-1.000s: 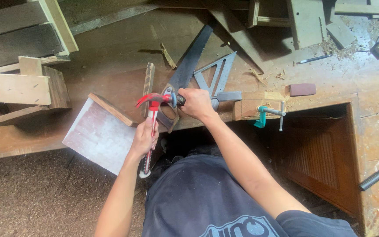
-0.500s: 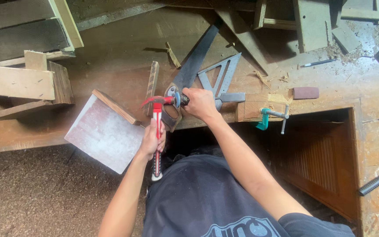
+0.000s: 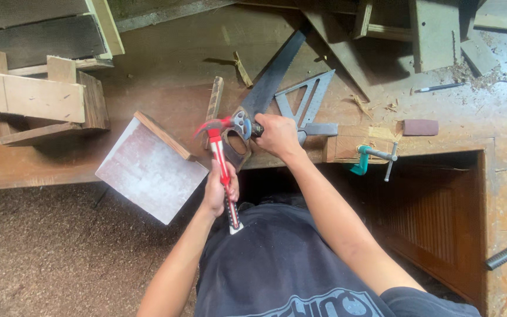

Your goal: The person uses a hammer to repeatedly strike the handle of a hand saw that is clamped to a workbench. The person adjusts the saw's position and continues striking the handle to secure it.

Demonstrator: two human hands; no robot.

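The left hand (image 3: 220, 189) is closed around the red-handled claw hammer (image 3: 223, 170), its head beside the handsaw's wooden handle (image 3: 237, 144). The right hand (image 3: 277, 135) is clenched on a dark tool, its end against that handle, at the edge of the worn wooden bench (image 3: 165, 64).

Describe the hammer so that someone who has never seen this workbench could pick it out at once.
Start at the wooden workbench and go to its near edge, by the handsaw. The hammer is gripped in the left hand, its head up by the saw's handle. It is the only red tool: red claw head, red, black and white handle.
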